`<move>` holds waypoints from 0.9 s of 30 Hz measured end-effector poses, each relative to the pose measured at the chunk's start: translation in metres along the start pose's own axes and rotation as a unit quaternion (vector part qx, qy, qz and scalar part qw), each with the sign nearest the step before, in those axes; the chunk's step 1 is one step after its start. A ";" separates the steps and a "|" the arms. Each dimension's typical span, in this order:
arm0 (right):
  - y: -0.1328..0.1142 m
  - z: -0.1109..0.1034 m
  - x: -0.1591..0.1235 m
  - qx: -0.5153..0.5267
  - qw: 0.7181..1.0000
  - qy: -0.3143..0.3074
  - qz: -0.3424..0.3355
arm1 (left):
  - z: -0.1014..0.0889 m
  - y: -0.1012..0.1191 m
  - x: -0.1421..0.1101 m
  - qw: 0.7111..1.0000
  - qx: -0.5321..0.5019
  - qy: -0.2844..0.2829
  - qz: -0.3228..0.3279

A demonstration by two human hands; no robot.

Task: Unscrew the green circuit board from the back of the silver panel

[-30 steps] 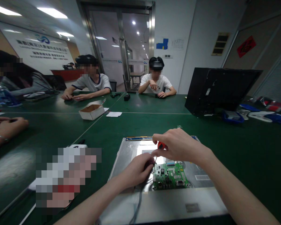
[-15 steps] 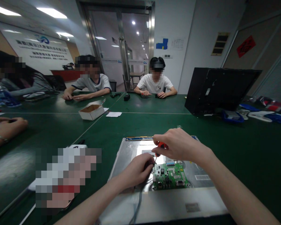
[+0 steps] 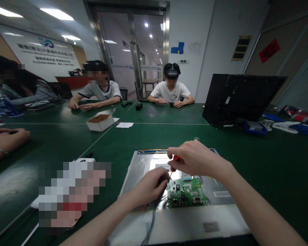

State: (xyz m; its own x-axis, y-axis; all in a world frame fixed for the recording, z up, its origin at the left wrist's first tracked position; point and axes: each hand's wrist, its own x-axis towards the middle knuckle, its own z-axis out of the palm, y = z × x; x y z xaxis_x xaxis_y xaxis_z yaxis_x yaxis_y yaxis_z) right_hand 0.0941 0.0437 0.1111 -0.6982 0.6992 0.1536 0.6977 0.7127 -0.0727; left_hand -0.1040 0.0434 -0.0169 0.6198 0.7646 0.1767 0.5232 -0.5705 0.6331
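Coworker's hand (image 3: pixel 161 101) has lowered; right hand (image 3: pixel 192 156) grips red screwdriver (image 3: pixel 177 158) — left hand (image 3: pixel 153 181), hold unclear.

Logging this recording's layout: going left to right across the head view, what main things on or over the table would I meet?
Another person's hand → open white box → left hand → green circuit board → large black panel.

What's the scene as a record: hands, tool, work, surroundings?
right hand: grips red-handled screwdriver
left hand: fingertips by the shaft, grip unclear
tool tip: near board's far left corner, contact unclear
board: on panel
cable: runs from near left hand toward panel's near edge
table: green
beyond panel: open box left, monitor right
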 end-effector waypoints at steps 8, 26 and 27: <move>0.000 -0.002 -0.003 0.024 0.999 0.005 -0.021 | 0.000 -0.001 0.000 1.000 -0.011 -0.001 0.003; 0.003 0.002 0.000 -0.021 1.000 0.004 0.004 | -0.001 0.003 -0.001 1.000 0.006 -0.004 -0.011; 0.003 0.002 0.000 -0.016 1.000 0.006 0.005 | -0.001 0.003 0.000 1.000 0.007 -0.003 -0.010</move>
State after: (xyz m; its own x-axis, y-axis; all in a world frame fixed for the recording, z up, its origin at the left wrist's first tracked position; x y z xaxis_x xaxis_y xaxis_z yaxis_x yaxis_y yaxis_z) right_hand 0.0956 0.0457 0.1086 -0.6897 0.7052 0.1643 0.7094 0.7035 -0.0421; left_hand -0.1034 0.0418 -0.0148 0.6132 0.7736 0.1598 0.5428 -0.5597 0.6262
